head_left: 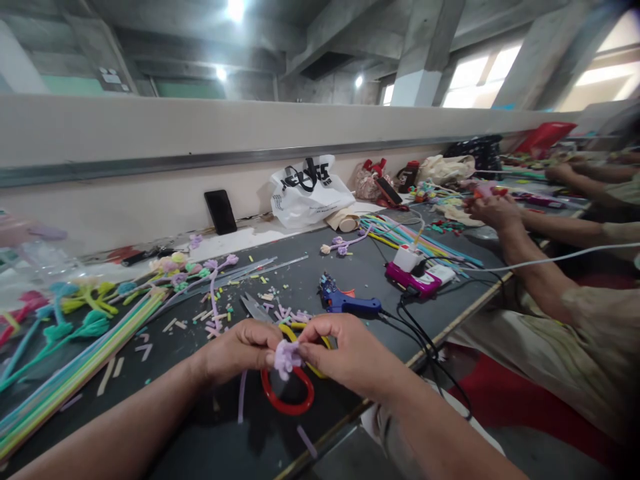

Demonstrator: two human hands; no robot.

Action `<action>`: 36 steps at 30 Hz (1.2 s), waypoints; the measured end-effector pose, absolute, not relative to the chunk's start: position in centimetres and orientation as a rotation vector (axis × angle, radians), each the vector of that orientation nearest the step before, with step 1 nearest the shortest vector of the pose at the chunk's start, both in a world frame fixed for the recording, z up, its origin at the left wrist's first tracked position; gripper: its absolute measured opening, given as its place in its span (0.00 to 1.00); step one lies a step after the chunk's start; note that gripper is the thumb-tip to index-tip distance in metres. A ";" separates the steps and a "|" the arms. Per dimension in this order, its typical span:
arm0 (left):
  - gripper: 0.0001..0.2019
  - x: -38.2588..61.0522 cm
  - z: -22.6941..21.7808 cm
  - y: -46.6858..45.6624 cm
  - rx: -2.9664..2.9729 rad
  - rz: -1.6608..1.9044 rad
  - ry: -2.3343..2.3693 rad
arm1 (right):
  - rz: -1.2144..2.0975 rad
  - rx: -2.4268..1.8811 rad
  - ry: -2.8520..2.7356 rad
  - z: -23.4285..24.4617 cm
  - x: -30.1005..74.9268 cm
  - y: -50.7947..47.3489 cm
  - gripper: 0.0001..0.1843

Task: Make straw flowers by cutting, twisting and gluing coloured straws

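My left hand (pixel 239 350) and my right hand (pixel 345 353) meet over the dark worktable (pixel 210 427), both pinched on a small lilac pipe-cleaner flower (pixel 287 357) whose stem (pixel 242 398) hangs down to the left. Under the hands lie scissors with a red handle loop (pixel 289 397), a yellow loop (pixel 290 331) and grey blades (pixel 255 308). A blue glue gun (pixel 346 301) rests just beyond my right hand.
Bundles of coloured pipe cleaners (pixel 75 370) and finished flowers (pixel 90 320) lie at left, cut scraps around them. A pink power strip (pixel 417 277) with cables, a white bag (pixel 306 190) and a phone (pixel 221 211) stand further back. Another person's arms (pixel 525 247) work at right.
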State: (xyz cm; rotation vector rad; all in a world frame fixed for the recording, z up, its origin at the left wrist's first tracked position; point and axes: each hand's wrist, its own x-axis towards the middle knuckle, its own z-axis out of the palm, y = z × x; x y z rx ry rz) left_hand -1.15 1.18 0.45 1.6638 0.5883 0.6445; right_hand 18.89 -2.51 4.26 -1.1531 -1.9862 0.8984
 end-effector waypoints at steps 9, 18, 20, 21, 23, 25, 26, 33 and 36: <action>0.13 -1.1 0.2 1.4 1.650 0.503 0.540 | 0.905 -1.019 -2.067 4.7 19.2 -2.6 0.05; 0.15 -1.3 0.7 1.5 1.660 0.278 0.509 | 0.631 -1.029 -2.278 4.2 18.8 -2.7 0.08; 0.15 -1.4 0.6 1.5 1.639 0.230 0.501 | 0.569 -0.986 -2.342 4.2 18.6 -2.8 0.09; 0.15 -1.5 0.5 1.5 1.621 0.215 0.502 | 0.557 -0.978 -2.357 4.3 18.5 -2.9 0.09; 0.14 -1.6 0.2 1.5 1.556 0.256 0.530 | 0.600 -0.978 -2.323 4.4 18.6 -2.8 0.09; 0.14 -1.5 -0.1 1.4 1.460 0.446 0.596 | 0.680 -1.008 -2.158 4.5 18.9 -2.3 0.09; 0.14 -1.3 -0.1 1.3 1.401 0.606 0.635 | 0.702 -1.038 -2.034 4.5 19.1 -1.9 0.10; 0.06 0.2 1.1 0.6 1.382 1.137 0.746 | 0.703 -1.128 -1.605 2.8 18.9 0.1 0.09; 0.07 0.5 1.8 0.1 1.377 1.158 0.764 | 0.766 -1.027 -1.644 2.4 18.1 -0.5 0.09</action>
